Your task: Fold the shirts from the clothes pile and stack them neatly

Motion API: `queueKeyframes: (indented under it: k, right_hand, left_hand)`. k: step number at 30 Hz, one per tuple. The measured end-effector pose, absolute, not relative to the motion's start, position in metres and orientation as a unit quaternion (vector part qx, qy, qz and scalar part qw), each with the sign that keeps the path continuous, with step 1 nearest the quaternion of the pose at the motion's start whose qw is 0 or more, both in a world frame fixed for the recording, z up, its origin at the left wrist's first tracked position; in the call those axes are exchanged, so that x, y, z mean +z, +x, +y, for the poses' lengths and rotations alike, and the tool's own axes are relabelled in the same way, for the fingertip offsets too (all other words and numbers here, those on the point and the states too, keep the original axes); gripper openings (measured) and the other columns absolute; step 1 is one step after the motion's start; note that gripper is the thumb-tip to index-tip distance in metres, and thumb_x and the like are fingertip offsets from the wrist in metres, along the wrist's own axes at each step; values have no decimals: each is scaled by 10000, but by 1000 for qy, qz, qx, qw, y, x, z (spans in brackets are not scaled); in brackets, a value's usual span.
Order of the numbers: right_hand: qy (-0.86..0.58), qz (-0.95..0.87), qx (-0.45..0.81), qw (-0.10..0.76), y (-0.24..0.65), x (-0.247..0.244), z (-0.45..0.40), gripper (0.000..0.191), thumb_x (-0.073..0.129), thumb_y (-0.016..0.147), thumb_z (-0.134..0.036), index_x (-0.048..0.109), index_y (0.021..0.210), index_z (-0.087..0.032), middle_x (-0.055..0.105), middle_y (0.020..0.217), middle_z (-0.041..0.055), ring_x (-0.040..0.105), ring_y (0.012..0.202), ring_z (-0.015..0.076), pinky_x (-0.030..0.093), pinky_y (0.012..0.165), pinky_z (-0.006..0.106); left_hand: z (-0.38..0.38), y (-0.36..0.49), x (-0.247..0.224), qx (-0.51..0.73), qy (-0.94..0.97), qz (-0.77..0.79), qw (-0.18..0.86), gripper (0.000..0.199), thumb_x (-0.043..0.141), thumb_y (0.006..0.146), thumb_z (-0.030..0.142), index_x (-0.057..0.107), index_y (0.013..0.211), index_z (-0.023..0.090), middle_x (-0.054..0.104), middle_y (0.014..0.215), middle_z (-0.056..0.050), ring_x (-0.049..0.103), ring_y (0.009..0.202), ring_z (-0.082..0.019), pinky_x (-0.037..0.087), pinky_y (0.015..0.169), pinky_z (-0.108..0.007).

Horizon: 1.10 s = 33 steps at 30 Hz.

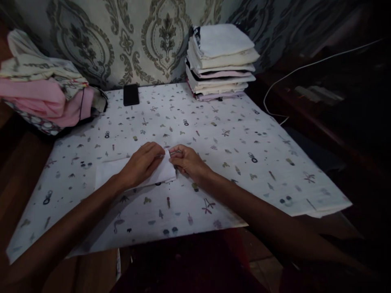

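Note:
A folded white cloth (161, 173) lies flat on the patterned sheet (195, 134) that covers the table. My left hand (143, 162) rests over the middle of the cloth, its fingers bent together near the far right corner. At that same corner my right hand (187, 162) pinches the cloth's edge between thumb and fingers. The two hands are close to each other, with a small raised bit of cloth between them. What lies under my left palm is hidden.
At the back right stands a stack of folded cloths (224, 61). A black phone (131, 95) lies near the wall. Loose pink and white clothes (51, 89) are heaped at the back left. A white cable (301, 69) runs along the right.

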State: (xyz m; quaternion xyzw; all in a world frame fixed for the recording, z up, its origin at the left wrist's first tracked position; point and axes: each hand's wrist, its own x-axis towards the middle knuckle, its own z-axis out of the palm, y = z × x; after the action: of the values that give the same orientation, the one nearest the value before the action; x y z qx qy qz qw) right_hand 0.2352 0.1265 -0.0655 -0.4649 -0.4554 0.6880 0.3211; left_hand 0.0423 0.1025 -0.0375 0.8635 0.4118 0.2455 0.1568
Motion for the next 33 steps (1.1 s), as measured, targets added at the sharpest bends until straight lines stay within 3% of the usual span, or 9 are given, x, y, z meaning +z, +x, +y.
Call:
queueKeyframes:
  k: [5, 11, 15, 20, 25, 30, 33]
  right_hand:
    - [-461, -455, 679, 347, 229, -69, 127, 307, 769, 699, -276, 568, 923, -216, 529, 582, -92, 373, 407, 68, 269, 394, 208]
    - [-461, -441, 676, 368, 222, -74, 131, 325, 773, 605, -272, 580, 858, -204, 524, 565, -94, 417, 459, 73, 313, 442, 205]
    - [-441, -438, 683, 383, 224, -74, 128, 293, 720, 607, -271, 569, 850, -205, 520, 560, -98, 420, 457, 70, 313, 447, 200]
    - [-469, -462, 661, 359, 227, -70, 127, 252, 665, 634, -219, 562, 864, -202, 509, 544, -108, 375, 404, 60, 267, 401, 194]
    - [-472, -471, 657, 352, 226, -68, 128, 255, 635, 654, -190, 556, 896, -196, 516, 558, -106, 349, 386, 55, 272, 389, 198]
    - [-487, -507, 622, 344, 230, -74, 128, 299, 583, 664, -157, 561, 960, -196, 616, 761, -46, 394, 428, 66, 352, 429, 228]
    - [-507, -606, 484, 375, 229, -68, 125, 293, 558, 723, -154, 587, 1012, -195, 614, 855, -4, 498, 563, 109, 458, 565, 266]
  left_hand:
    - [73, 45, -46, 211, 890, 396, 75, 181, 531, 984, 371, 565, 1006, 195, 619, 1106, -104, 538, 976, -236, 450, 848, -405]
    - [59, 53, -49, 207, 904, 373, -14, 157, 450, 1007, 178, 599, 959, 173, 651, 876, -53, 522, 777, -185, 424, 708, -339]
    - [55, 57, -48, 245, 897, 365, 35, 210, 427, 1020, 169, 612, 921, 156, 648, 844, -53, 545, 770, -166, 464, 704, -306]
    - [50, 60, -49, 206, 909, 360, 44, 243, 406, 1020, 163, 608, 886, 149, 628, 795, -45, 535, 729, -168, 484, 703, -319]
    - [55, 59, -53, 196, 901, 387, 33, 179, 470, 1003, 214, 613, 1083, 140, 649, 943, -73, 575, 848, -199, 505, 725, -330]
    - [52, 58, -57, 178, 910, 371, 49, 279, 438, 993, 161, 615, 1208, 170, 653, 983, -75, 588, 884, -206, 523, 773, -355]
    - [49, 53, -46, 188, 900, 374, 118, 293, 445, 1000, 192, 602, 1247, 178, 655, 1038, -90, 600, 929, -205, 532, 812, -363]
